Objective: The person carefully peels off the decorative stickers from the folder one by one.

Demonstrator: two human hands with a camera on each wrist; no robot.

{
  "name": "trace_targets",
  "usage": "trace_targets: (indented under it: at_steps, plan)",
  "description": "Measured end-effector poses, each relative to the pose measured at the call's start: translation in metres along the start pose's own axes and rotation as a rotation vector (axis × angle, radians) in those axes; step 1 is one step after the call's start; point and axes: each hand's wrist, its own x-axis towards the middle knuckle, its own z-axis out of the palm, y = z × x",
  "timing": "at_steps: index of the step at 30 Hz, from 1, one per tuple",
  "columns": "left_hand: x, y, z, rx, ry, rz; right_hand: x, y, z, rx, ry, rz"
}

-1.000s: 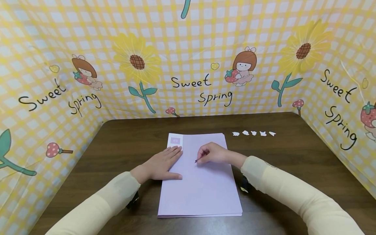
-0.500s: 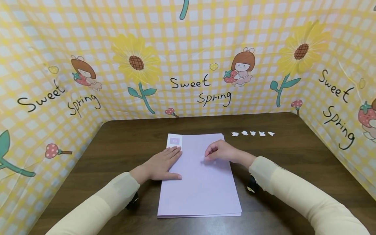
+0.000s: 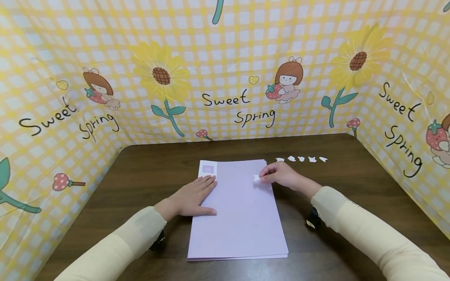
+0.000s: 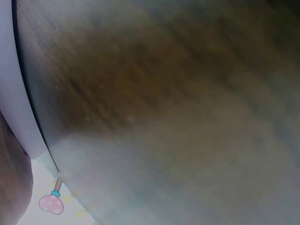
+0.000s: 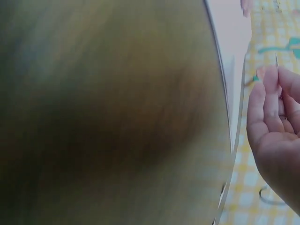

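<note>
A large lilac booklet or folder, layered along its near edge, lies on the dark wooden table. Its top left corner carries a white label with a lilac square. My left hand rests flat on its left side, fingers straight and thumb spread. Between thumb and index finger my right hand pinches a small white paper piece, held just over the upper right of the lilac surface. In the right wrist view the same piece shows edge-on as a thin sliver at the fingertips.
Several small white paper pieces lie in a row beyond the right hand; the leftmost is partly hidden by it. Yellow checked cloth with flower prints stands around the table's back and sides. The left wrist view is mostly blurred table.
My right hand has moved right and slightly away from me, from the booklet's middle toward its right edge, still pinching the small piece, now showing white. The left hand has stayed put.
</note>
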Motion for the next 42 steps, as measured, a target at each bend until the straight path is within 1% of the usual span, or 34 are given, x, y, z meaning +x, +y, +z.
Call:
trace_targets:
  at_steps: [3,7,10,17,25,29,33,35,39,42]
  plan:
    - [0.000,0.000,0.000,-0.002,0.001,0.000,-0.003,0.004,-0.012,0.071,0.039,0.030]
    - [0.000,-0.001,0.001,-0.005,0.006,0.002,-0.007,0.011,-0.032,0.132,0.096,0.056]
    - [0.000,-0.001,0.002,-0.001,0.009,0.002,-0.012,0.016,-0.050,0.146,0.142,0.055]
    - [0.001,-0.002,0.003,-0.003,0.013,0.009,-0.026,0.032,-0.090,0.169,0.282,0.072]
    - [0.002,-0.004,0.004,0.016,0.016,0.005,-0.040,0.054,-0.133,0.123,0.413,0.117]
    - [0.002,-0.004,0.004,0.011,0.007,0.001,-0.046,0.066,-0.150,0.061,0.461,0.163]
    - [0.002,-0.003,0.003,0.002,0.007,0.003,-0.052,0.076,-0.162,-0.001,0.495,0.202]
    - [0.002,-0.002,0.003,-0.001,0.008,0.005,-0.054,0.081,-0.167,-0.012,0.514,0.216]
    - [0.002,-0.002,0.003,0.000,0.013,0.006,-0.057,0.088,-0.173,-0.054,0.548,0.240]
    - [0.001,-0.003,0.004,0.002,0.018,0.003,-0.060,0.092,-0.177,-0.085,0.558,0.261]
